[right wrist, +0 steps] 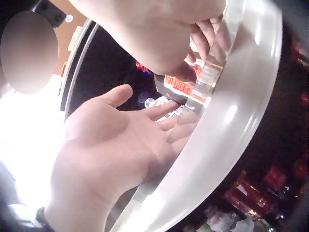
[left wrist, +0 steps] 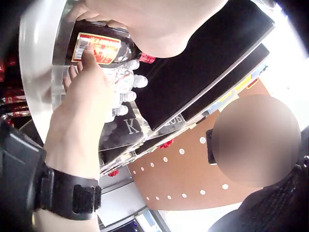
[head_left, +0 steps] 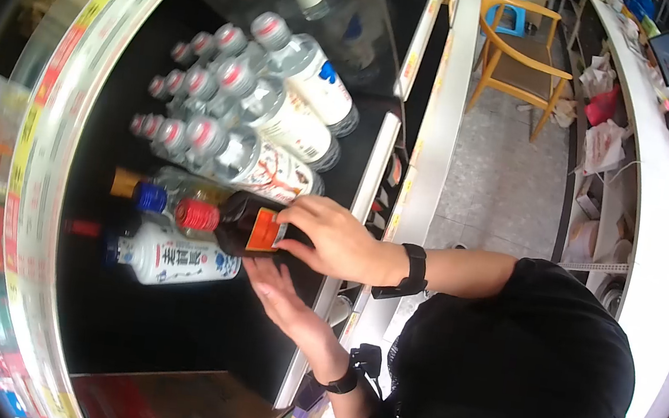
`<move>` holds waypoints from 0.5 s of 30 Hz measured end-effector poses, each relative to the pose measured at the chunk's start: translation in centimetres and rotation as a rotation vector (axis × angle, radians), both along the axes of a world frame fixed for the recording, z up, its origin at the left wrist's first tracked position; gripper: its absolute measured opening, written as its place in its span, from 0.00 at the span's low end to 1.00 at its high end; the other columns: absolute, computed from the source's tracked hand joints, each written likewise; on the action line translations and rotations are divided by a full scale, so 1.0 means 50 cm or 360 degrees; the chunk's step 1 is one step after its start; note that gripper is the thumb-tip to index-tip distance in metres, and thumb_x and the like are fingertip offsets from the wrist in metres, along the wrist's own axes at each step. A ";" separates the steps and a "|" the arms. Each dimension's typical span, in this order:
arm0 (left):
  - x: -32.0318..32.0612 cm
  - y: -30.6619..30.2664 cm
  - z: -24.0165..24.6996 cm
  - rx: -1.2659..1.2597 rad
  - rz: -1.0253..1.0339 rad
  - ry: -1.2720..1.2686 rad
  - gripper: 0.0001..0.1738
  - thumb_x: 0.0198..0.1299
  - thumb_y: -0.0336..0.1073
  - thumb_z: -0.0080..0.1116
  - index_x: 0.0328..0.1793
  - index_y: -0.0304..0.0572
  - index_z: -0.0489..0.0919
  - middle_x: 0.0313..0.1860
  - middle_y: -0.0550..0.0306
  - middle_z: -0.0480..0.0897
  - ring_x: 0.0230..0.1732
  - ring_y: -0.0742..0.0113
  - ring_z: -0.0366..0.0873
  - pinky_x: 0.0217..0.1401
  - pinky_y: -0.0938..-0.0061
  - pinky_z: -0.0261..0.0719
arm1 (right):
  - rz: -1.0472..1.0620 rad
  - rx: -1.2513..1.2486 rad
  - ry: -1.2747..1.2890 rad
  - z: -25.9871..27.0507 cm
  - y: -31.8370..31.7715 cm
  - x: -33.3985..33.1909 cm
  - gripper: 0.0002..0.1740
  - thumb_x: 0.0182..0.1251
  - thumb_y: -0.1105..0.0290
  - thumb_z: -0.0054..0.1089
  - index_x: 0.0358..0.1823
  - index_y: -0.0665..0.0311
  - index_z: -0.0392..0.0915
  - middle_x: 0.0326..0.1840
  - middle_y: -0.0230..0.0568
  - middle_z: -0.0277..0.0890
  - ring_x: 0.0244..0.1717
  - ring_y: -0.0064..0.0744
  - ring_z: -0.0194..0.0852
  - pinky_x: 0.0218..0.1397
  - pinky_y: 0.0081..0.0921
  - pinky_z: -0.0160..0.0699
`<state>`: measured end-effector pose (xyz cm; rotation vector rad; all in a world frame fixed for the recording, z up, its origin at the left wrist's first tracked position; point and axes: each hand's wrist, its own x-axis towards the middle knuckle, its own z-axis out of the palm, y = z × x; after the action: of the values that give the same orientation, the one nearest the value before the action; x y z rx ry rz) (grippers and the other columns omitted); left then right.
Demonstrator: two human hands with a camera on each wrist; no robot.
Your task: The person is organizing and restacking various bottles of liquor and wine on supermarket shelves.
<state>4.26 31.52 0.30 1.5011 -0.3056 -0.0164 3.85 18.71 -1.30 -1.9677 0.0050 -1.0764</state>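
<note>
A dark bottle [head_left: 237,218] with a red cap and an orange-red label lies sideways in the head view, among other bottles on a black shelf. My right hand [head_left: 339,239] grips its base end, and the left wrist view shows that hand's thumb [left wrist: 89,57] on the label [left wrist: 100,48]. My left hand [head_left: 283,301] is just below the bottle, fingers extended, fingertips close to its base. In the right wrist view, that hand's palm [right wrist: 116,137] faces up. A white bottle [head_left: 178,258] with dark lettering and blue designs is beside the dark one.
Rows of clear bottles [head_left: 266,117] with red-and-white caps stand alongside. A price-tag rail [head_left: 43,102] borders the shelf at the left, and a white shelf edge [head_left: 366,192] runs near my wrists. Behind are a wooden chair [head_left: 525,53] and a white counter [head_left: 657,198].
</note>
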 end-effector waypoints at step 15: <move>-0.192 -0.375 -0.038 -0.0053 0.0275 -0.0902 0.10 0.70 0.32 0.46 0.34 0.38 0.67 0.33 0.51 0.76 0.34 0.63 0.73 0.41 0.72 0.71 | 0.0000 0.0455 0.0239 -0.048 -0.414 -0.265 0.10 0.61 0.73 0.72 0.42 0.66 0.83 0.36 0.43 0.83 0.37 0.41 0.84 0.41 0.31 0.81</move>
<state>-5.34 12.78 -1.62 1.4734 -0.6237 0.5566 -9.40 -1.99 -3.71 -1.7830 0.2281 -0.8726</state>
